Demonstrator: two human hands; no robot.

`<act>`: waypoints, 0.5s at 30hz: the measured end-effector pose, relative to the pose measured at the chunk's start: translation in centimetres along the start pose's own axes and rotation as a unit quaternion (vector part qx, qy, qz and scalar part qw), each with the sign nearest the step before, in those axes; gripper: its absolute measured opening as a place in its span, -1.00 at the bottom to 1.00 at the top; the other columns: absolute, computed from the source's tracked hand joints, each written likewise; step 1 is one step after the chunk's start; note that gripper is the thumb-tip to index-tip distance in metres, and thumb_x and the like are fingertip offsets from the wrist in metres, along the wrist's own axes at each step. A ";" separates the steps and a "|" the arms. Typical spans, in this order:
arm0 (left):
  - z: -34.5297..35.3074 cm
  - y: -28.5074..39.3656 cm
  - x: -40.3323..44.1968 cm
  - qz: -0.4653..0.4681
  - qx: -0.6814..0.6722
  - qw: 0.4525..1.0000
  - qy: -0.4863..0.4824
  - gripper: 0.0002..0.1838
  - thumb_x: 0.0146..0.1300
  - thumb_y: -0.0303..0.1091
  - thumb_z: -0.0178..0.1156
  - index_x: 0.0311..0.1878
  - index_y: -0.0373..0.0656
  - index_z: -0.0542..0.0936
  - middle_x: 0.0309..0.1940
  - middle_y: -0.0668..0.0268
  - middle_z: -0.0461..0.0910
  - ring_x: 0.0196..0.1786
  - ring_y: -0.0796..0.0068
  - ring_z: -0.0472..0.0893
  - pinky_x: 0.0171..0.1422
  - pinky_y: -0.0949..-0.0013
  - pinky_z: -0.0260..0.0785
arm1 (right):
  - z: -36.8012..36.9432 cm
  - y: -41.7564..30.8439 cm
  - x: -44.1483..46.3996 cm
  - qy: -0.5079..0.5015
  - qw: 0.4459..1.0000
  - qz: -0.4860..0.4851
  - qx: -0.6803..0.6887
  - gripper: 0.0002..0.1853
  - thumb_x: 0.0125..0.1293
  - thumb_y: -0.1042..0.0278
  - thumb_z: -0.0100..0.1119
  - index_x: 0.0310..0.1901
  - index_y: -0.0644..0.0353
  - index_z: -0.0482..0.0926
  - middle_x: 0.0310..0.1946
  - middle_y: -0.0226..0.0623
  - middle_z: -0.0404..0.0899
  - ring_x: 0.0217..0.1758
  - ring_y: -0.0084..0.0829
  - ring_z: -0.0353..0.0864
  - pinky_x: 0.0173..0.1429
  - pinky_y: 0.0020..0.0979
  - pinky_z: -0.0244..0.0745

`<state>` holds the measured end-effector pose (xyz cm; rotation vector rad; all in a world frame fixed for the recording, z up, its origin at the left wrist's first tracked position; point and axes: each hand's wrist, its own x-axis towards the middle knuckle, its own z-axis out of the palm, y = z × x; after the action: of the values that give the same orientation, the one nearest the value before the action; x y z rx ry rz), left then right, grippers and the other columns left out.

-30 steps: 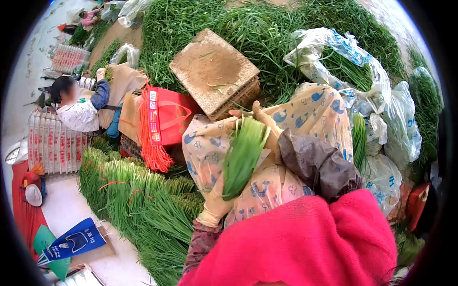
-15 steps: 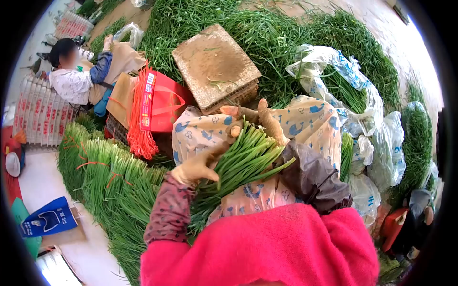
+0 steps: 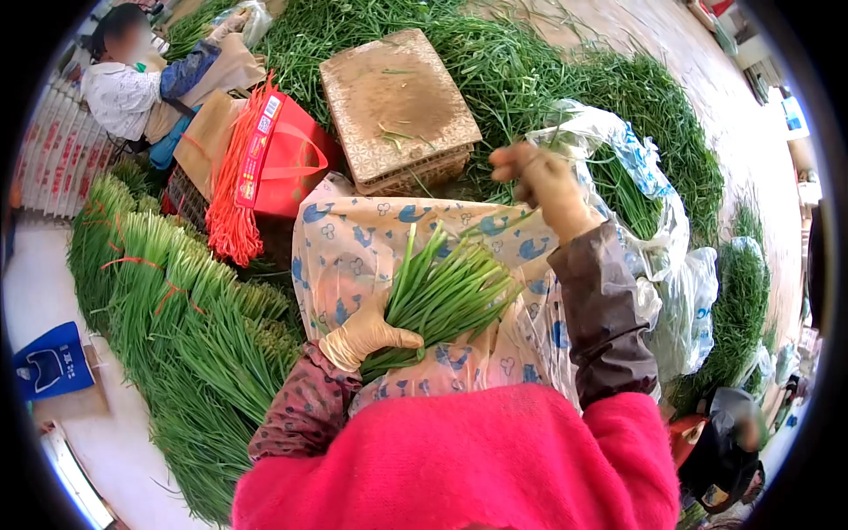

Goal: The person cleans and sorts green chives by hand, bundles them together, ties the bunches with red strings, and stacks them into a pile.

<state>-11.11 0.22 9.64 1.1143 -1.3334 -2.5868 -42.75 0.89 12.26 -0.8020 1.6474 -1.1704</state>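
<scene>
My left hand (image 3: 369, 339), in a pale glove, is closed around a bunch of garlic chives (image 3: 450, 296) over my lap. The pale cut ends of the stalks point up and to the right, and the lower leaves run beneath my hand. A patterned plastic apron (image 3: 353, 231) covers my lap under the bunch. My right hand (image 3: 549, 181), also gloved, is raised away from the bunch, between the dirty square platform and the plastic bag. Its fingers look bent but are blurred, so I cannot make out whether anything is in them.
The square platform (image 3: 397, 106) stands ahead, beside a red bag (image 3: 296, 163) hung with red ties (image 3: 237, 212). Tied chive bundles (image 3: 177, 291) lie at left. Loose chives (image 3: 618, 88) pile up behind; a plastic bag (image 3: 685, 238) holds more. Another person (image 3: 124, 97) sits at upper left.
My right hand has left the bunch and moved up and to the right. My left hand still holds the chives, its grip now closed round them. The view has shifted slightly.
</scene>
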 end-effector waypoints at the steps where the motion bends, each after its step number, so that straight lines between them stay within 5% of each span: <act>1: 0.1 0.0 0.0 -0.003 0.003 1.000 0.007 -0.02 -0.23 -0.40 0.61 0.33 -0.27 0.31 0.11 0.28 0.51 0.12 0.46 0.50 0.19 0.40 0.39 | 0.3 -0.4 -0.7 -0.104 0.990 0.026 -0.095 -0.48 0.43 -0.06 0.02 0.19 0.21 0.48 -0.17 -0.32 0.64 -0.27 -0.59 0.57 -0.19 -0.52 0.50; 4: 0.5 0.4 0.0 0.008 -0.019 1.000 0.006 0.02 -0.23 -0.40 0.61 0.36 -0.26 0.27 0.13 0.27 0.50 0.16 0.44 0.48 0.22 0.38 0.38 | 2.5 1.4 -1.4 -0.260 0.954 0.004 -0.149 -0.45 0.40 -0.02 0.08 0.21 0.28 0.47 -0.18 -0.30 0.66 -0.15 -0.54 0.57 0.01 -0.50 0.47; 6: 0.5 0.5 -0.3 0.010 -0.001 1.000 0.007 0.04 -0.23 -0.40 0.61 0.37 -0.26 0.24 0.15 0.26 0.48 0.18 0.44 0.47 0.23 0.37 0.37 | 3.4 -0.2 -2.0 -0.277 0.933 0.057 -0.223 -0.55 0.38 0.08 0.13 0.09 0.32 0.56 -0.24 -0.30 0.66 -0.15 -0.57 0.56 0.00 -0.51 0.46; 8: 0.4 0.4 -0.5 0.009 0.020 1.000 0.008 0.06 -0.22 -0.41 0.61 0.39 -0.25 0.22 0.17 0.25 0.47 0.20 0.43 0.46 0.24 0.36 0.36 | 3.6 1.4 -1.6 -0.213 0.968 0.106 -0.077 -0.72 0.34 0.24 0.20 -0.07 0.27 0.65 -0.33 -0.37 0.66 -0.31 -0.60 0.55 -0.14 -0.50 0.49; 10: 0.4 0.1 -0.8 0.030 0.006 0.999 0.021 0.07 -0.22 -0.43 0.61 0.40 -0.24 0.19 0.20 0.24 0.44 0.22 0.42 0.44 0.27 0.35 0.34 | 3.0 0.8 -1.1 -0.098 0.992 0.025 -0.078 -0.78 0.33 0.25 0.21 -0.18 0.23 0.67 -0.38 -0.42 0.65 -0.42 -0.65 0.51 -0.27 -0.54 0.46; 15: 0.0 -0.2 -0.9 0.011 -0.007 0.999 0.030 0.07 -0.21 -0.41 0.61 0.40 -0.24 0.20 0.20 0.25 0.44 0.21 0.43 0.44 0.28 0.35 0.33 | -4.1 -0.3 4.3 0.160 0.987 -0.013 0.023 -0.73 0.33 0.16 0.22 -0.09 0.15 0.64 -0.30 -0.39 0.65 -0.34 -0.66 0.52 -0.19 -0.56 0.47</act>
<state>-10.43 0.66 10.01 1.1579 -1.3070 -2.5217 -48.11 -1.62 11.61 -0.6313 1.8658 -1.4054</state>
